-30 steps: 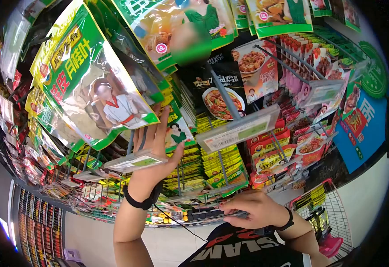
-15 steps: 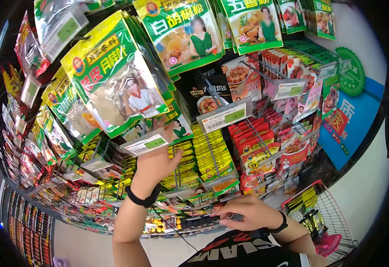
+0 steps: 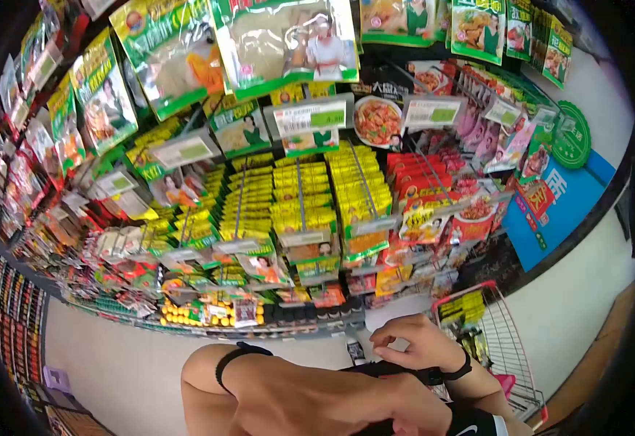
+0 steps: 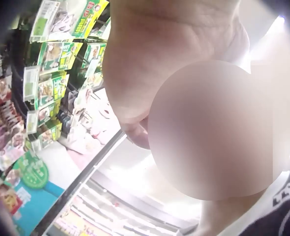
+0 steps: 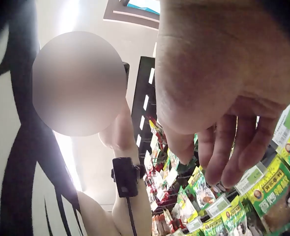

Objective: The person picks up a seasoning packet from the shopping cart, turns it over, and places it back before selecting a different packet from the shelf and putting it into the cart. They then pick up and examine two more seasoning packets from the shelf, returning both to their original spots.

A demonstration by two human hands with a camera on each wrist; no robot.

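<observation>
- I read this step as a pause between grasps: both hands are low and near the body, well apart from the hanging seasoning packets.
- My left hand [image 3: 324, 396] crosses in front of the body. Its fingers are partly cut off at the lower edge of the head view and blurred over in the left wrist view, so I cannot tell how far open that grip is or whether it has hold of anything.
- My right hand [image 3: 419, 345] hangs beside it with the fingers loosely bent. The grip is relaxed and partly open, with nothing in it that I can see.
- The large green-and-yellow seasoning packet [image 3: 281, 51] hangs at the top middle of the rack, just above a price label [image 3: 306, 118]. Rows of small yellow sachets [image 3: 299, 211] hang lower down, below the label.
- The wire shopping cart [image 3: 493, 284] stands beyond the right hand, with yellow packets [image 3: 470, 307] inside.
- For a packet off the rack, I judge the move would call for raising one hand, opening thumb and fingers, pinching a single front packet by its edge and drawing it forward clear of the label.
- For putting something into the cart, the right hand looks better placed; it would need to pass over the rim before letting go.
</observation>
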